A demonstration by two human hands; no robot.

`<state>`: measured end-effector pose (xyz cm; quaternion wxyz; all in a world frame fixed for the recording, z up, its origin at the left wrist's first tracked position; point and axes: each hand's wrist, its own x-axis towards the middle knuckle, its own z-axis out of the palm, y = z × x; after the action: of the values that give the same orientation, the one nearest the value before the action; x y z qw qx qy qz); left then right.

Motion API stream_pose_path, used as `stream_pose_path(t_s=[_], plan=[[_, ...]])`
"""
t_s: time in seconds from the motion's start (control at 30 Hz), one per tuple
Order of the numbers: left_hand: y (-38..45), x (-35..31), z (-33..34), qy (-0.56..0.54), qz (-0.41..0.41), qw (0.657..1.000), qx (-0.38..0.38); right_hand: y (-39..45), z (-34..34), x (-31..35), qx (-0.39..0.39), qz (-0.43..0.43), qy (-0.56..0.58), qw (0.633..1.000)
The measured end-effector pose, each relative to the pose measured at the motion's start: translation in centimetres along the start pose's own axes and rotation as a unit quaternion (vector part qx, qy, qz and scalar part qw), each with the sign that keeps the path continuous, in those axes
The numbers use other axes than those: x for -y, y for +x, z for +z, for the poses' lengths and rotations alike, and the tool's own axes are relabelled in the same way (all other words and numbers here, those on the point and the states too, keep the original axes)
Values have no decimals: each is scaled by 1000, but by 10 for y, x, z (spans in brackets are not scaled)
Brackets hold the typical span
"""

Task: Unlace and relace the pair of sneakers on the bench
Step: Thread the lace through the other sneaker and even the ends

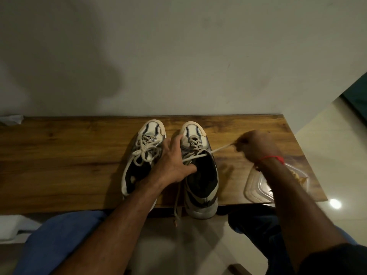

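the loose lace end point(176, 213) dangles off the counter's point(59, 155) near edge at 6 o'clock, already freed. just beyond, the left hand point(172, 159) spreads its grip flat, grasping nothing, pressing the right sneaker point(200, 175) by its tongue, likely so it won't slide. at 3 o'clock the right hand point(256, 145) pinches the lace point(218, 150), drawn taut out of the eyelets. the left sneaker point(143, 155) sits at 9 o'clock, tied.
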<state>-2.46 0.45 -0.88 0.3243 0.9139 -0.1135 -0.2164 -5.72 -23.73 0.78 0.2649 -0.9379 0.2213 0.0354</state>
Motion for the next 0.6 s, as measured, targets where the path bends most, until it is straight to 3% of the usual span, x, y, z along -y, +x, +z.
stream_pose_path(t_s=[0.07, 0.1, 0.23, 0.3, 0.4, 0.5, 0.53, 0.6], plan=[[-1, 0, 0, 5, -8, 1000, 3, 3, -16, -19, -54, 50, -25, 997], [-1, 0, -1, 10, -10, 1000, 4, 4, -17, -22, -42, 39, -38, 998], [-1, -2, -2, -6, -23, 999, 25, -9, 5, 17, 153, -159, -94, 971], [-2, -4, -2, -15, -30, 999, 39, -16, 17, 33, 189, -191, -60, 961], [-4, -6, -4, -18, -28, 999, 37, -5, 9, 15, 98, -70, -33, 992], [-6, -7, -6, -10, -25, 999, 32, 4, -12, -14, -15, 46, -76, 996], [-6, -7, -6, -7, -26, 999, 34, 4, -12, -16, -10, 32, -86, 996], [-6, -7, -5, -6, -28, 999, 38, -1, -3, -5, 85, -77, -100, 988]])
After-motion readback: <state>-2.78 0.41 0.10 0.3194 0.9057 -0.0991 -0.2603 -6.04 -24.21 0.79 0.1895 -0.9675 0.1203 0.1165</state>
